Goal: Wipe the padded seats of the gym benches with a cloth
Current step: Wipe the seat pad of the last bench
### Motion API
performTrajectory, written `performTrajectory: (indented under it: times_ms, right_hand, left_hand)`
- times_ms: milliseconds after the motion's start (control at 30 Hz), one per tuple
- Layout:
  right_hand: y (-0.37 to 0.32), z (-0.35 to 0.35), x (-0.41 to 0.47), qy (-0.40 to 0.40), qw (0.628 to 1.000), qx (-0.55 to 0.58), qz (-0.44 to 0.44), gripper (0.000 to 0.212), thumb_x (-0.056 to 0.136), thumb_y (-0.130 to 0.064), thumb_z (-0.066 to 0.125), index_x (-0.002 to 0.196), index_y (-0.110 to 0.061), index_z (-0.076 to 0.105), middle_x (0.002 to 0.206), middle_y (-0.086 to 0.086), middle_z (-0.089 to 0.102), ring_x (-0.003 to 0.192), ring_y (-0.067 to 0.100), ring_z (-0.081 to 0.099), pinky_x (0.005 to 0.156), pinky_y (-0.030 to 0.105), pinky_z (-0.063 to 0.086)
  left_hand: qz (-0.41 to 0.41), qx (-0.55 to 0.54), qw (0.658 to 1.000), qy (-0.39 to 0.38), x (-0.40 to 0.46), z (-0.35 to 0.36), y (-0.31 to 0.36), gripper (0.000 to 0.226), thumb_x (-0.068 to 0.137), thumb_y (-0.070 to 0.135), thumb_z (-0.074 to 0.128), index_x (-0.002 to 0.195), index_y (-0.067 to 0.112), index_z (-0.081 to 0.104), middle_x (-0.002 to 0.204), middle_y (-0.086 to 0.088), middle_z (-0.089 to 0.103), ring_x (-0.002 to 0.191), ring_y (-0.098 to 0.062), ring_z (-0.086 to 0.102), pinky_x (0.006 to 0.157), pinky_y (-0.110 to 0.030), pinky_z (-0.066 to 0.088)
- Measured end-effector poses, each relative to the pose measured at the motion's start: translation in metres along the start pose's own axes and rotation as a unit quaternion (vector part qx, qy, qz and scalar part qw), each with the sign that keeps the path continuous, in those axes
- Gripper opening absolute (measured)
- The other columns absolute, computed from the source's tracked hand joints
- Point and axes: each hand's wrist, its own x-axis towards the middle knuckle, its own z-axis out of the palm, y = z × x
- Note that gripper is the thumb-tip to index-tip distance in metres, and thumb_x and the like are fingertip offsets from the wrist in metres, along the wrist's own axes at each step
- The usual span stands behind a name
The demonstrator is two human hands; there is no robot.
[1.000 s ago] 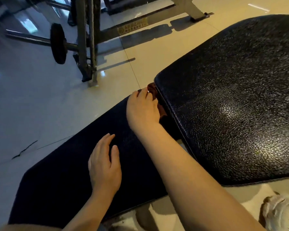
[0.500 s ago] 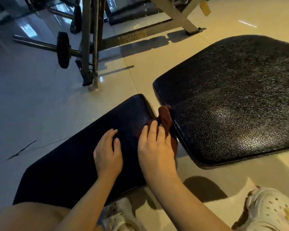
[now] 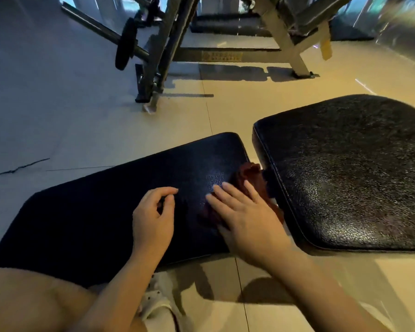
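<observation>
1. A long, dark navy padded seat of a gym bench is lying across the lower left of the view, and a wider black pebble-grained padded seat is sitting just beside it at 3 o'clock, with a narrow gap between the two.
2. A crumpled dark red-brown cloth is lying at the right end of the navy seat, spilling into the gap and touching the near edge of the black seat.
3. The right hand is pressing flat on the cloth, its fingers lying straight and spread wide, pointing toward 11 o'clock; nothing is being pinched or gripped.
4. Most of the cloth is bunching beyond those fingertips at 1 o'clock, with a darker fold showing under the palm at 9 o'clock; the two leftmost fingertips are reaching onto bare padding.
5. The left hand is resting on the navy seat, just at 9 o'clock from the right hand and apart from the cloth; its fingers are curling loosely, thumb near forefinger, holding nothing.
6. A bare knee is showing at 7 o'clock and a white shoe is standing on the glossy beige tiled floor under the navy seat's near edge.
7. At 12 o'clock a grey metal rack frame is standing on the floor, with a black weight plate on a bar at 11 o'clock.
</observation>
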Motion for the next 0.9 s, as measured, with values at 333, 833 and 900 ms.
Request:
performTrajectory:
  times_ms: [333, 833, 900]
  right_hand:
    - [0.022, 0.015, 0.176, -0.038, 0.996, -0.035, 0.067, 0.045, 0.105, -0.03, 0.029, 0.148, -0.016, 0.033, 0.16, 0.004, 0.023, 0.149, 0.024, 0.013, 0.117, 0.057, 0.003]
    - [-0.146, 0.055, 0.078, -0.103, 0.991, -0.01, -0.08, 0.059, 0.103, -0.05, 0.024, 0.156, -0.027, 0.013, 0.165, 0.0, 0.003, 0.151, 0.018, -0.004, 0.117, 0.052, -0.011]
    - [-0.112, 0.04, 0.073, -0.073, 0.997, -0.014, -0.007, 0.059, 0.103, -0.048, 0.025, 0.156, -0.028, 0.012, 0.165, -0.001, 0.002, 0.151, 0.017, -0.004, 0.117, 0.052, -0.009]
  left_hand:
    - [-0.143, -0.086, 0.984, 0.064, -0.023, -0.065, -0.019, 0.019, 0.096, 0.016, 0.052, 0.099, 0.028, 0.067, 0.099, 0.012, 0.065, 0.091, 0.01, 0.058, 0.074, -0.01, 0.043]
    - [-0.205, -0.103, 0.964, 0.132, -0.078, -0.12, -0.046, 0.017, 0.098, 0.018, 0.051, 0.104, 0.029, 0.064, 0.099, 0.014, 0.063, 0.096, -0.001, 0.058, 0.077, -0.017, 0.043]
    - [-0.203, -0.084, 0.973, 0.074, -0.085, -0.116, -0.041, 0.016, 0.098, 0.019, 0.052, 0.103, 0.029, 0.063, 0.096, 0.015, 0.062, 0.091, 0.001, 0.057, 0.069, -0.011, 0.04]
